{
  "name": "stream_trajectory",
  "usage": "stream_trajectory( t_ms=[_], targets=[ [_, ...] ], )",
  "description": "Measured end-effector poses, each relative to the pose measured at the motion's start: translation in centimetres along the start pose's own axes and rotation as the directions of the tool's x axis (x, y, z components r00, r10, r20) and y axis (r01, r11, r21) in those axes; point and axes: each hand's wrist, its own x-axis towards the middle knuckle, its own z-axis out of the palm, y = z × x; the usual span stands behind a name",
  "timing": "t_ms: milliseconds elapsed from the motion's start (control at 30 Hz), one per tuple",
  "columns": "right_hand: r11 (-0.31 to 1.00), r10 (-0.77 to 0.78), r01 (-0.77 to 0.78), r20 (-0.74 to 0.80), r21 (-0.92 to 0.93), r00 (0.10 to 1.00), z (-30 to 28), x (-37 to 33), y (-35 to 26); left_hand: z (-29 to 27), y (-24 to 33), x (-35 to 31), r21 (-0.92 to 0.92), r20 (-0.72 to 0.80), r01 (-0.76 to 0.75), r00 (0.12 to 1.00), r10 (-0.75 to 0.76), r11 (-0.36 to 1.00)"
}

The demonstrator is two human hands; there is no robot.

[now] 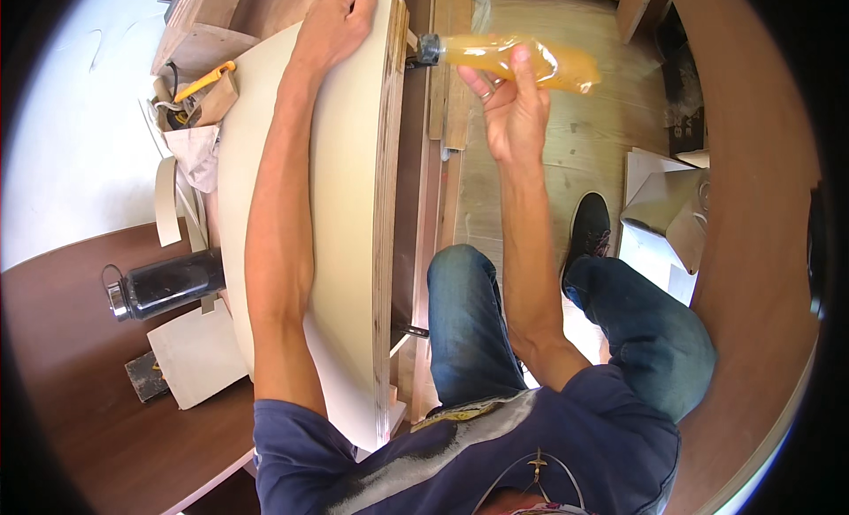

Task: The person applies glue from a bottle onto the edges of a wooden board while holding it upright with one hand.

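Lying nearly crosswise in the head view, the clear bottle (563, 65) of amber liquid is pointing its dark cap (429, 49) left, toward the edge of the pale panel (349, 170), while its base is dipping slightly lower at the right. It is hanging above the wooden floor (575, 152). The right hand (513, 103) is holding it, the grip clamping around the body, thumb across the near side. The left hand (339, 26) is resting at the panel's far end; whether its grip is closing on anything, one cannot tell. The panel is running away from the person, roughly square to the bottle's long axis. Left of it, a black flask (175, 282) is pointing its metal lid leftward.
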Motion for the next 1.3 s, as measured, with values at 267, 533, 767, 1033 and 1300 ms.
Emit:
stream_trajectory(
  t_ms=[267,533,767,1033,1300],
  targets=[
    [0.991,0.066,-0.056,-0.085,0.119,0.994,0.9,-2.5,1.6,0.0,0.7,-0.8,-0.038,-0.156,-0.143,0.978,0.136,0.989],
    [0.952,0.160,-0.126,-0.102,0.279,0.982,-1.3,-2.0,2.9,-4.4,-2.5,-7.6,0.120,-0.342,0.034,0.940,0.009,0.992],
    [0.969,0.158,-0.129,-0.125,0.213,0.980,0.4,-3.6,2.3,-11.1,-14.5,-18.4,0.221,-0.368,0.597,0.783,-0.501,0.771],
    [0.972,0.142,-0.115,-0.123,0.206,0.982,0.6,-3.7,1.6,-8.5,-15.1,-18.0,0.276,-0.425,0.764,0.641,-0.639,0.583],
    [0.968,0.132,-0.101,-0.124,0.230,0.984,0.7,-3.8,1.9,-8.9,-15.0,-18.2,0.288,-0.446,0.736,0.670,-0.594,0.613]
  ],
)
